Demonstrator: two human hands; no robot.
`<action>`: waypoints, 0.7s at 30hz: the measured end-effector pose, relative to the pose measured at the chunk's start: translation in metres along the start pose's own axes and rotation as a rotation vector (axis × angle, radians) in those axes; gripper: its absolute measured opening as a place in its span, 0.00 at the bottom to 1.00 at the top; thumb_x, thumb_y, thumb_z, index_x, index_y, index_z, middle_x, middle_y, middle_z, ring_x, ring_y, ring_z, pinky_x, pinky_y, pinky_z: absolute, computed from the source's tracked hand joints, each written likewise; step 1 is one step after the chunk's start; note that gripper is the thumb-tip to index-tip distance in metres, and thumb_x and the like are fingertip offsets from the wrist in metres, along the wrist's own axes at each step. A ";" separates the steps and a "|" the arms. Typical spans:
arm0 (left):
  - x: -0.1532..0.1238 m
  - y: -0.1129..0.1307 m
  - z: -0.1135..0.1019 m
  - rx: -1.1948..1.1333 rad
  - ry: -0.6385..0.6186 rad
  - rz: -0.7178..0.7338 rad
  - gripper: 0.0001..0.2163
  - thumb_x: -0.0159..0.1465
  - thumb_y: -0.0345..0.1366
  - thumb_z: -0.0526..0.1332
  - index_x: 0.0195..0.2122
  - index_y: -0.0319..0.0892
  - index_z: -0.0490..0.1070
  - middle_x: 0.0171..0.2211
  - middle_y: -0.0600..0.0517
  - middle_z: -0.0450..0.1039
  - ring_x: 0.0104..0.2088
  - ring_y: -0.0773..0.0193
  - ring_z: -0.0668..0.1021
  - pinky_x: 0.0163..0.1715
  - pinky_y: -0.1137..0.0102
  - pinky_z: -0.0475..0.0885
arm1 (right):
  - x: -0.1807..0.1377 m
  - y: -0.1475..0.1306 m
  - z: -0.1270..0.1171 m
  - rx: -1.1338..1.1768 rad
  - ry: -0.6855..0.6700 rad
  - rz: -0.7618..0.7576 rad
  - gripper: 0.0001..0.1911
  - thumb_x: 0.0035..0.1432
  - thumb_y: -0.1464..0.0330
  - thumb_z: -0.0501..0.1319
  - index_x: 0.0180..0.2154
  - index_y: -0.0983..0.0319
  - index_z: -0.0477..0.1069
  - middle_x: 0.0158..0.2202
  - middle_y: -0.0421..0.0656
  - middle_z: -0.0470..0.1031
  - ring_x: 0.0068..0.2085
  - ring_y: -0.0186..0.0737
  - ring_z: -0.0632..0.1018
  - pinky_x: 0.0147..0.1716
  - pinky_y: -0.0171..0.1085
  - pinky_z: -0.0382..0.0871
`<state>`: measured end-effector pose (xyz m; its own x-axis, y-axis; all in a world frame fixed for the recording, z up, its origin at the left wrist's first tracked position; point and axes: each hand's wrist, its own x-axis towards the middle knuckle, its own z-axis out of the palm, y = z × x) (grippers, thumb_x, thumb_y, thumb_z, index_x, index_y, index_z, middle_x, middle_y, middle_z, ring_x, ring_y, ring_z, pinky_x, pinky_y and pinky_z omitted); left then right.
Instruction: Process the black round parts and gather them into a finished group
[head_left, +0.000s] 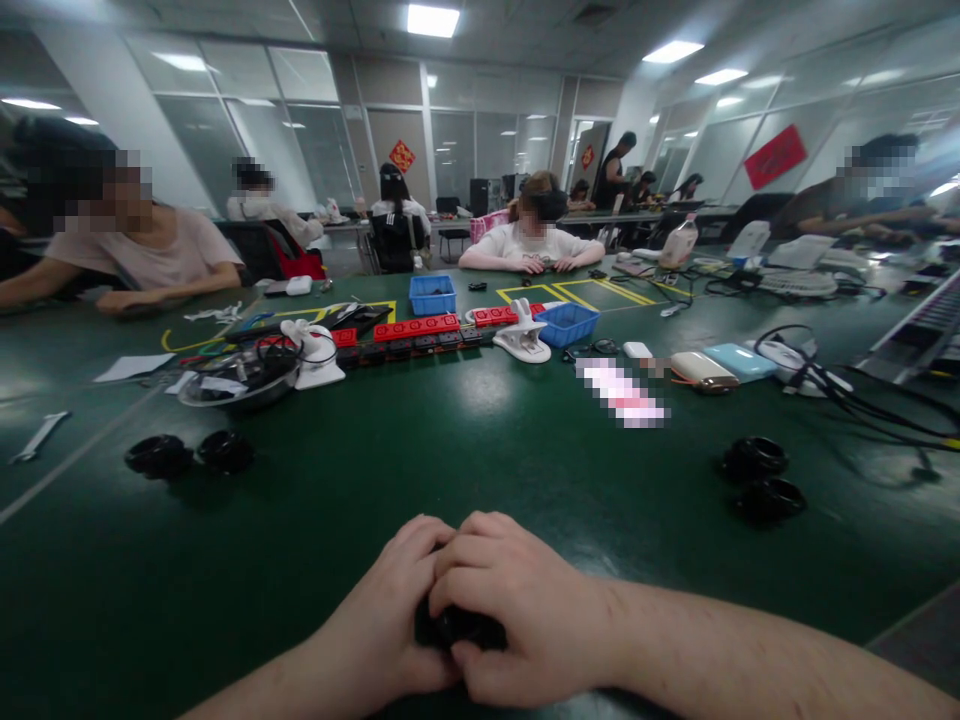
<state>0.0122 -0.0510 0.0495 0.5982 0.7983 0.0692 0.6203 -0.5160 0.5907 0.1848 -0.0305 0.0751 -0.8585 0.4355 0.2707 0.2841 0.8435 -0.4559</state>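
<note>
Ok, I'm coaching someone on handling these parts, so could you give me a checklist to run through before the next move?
1. Left hand on the black part: ok.
2. Right hand on the same part: ok, fingers curled over it.
3. Whether that part is properly seated or assembled: cannot tell, mostly covered.
4. Black pair on the left clear of both hands: ok.
5. Black pair on the right clear of both hands: ok.
6. Wrench away from the hands: ok.

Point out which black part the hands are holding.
The black part between the left hand and right hand, mostly covered by them; the left pair and right pair sit untouched on the table.
</note>
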 end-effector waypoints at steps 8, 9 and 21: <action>-0.002 -0.010 -0.004 0.048 -0.073 0.065 0.33 0.46 0.36 0.66 0.55 0.50 0.58 0.54 0.50 0.60 0.55 0.49 0.63 0.58 0.47 0.43 | -0.002 0.002 -0.001 0.116 0.083 -0.169 0.15 0.44 0.72 0.53 0.37 0.64 0.69 0.38 0.43 0.73 0.43 0.38 0.69 0.48 0.38 0.59; -0.003 -0.011 -0.002 0.066 -0.059 0.047 0.37 0.45 0.39 0.67 0.57 0.50 0.54 0.55 0.49 0.59 0.55 0.47 0.62 0.58 0.45 0.41 | -0.002 0.001 -0.001 0.112 0.110 -0.141 0.15 0.45 0.70 0.54 0.38 0.64 0.68 0.39 0.44 0.73 0.44 0.39 0.69 0.47 0.39 0.59; -0.010 -0.003 0.013 0.181 0.091 -0.050 0.22 0.51 0.45 0.63 0.44 0.44 0.62 0.42 0.46 0.68 0.46 0.49 0.70 0.55 0.43 0.47 | -0.002 0.000 0.006 0.001 0.117 0.157 0.27 0.39 0.53 0.67 0.37 0.65 0.67 0.36 0.44 0.71 0.36 0.40 0.69 0.38 0.39 0.62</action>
<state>0.0107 -0.0616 0.0359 0.5213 0.8449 0.1205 0.7341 -0.5159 0.4415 0.1841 -0.0331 0.0698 -0.7481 0.5952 0.2933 0.4097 0.7620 -0.5015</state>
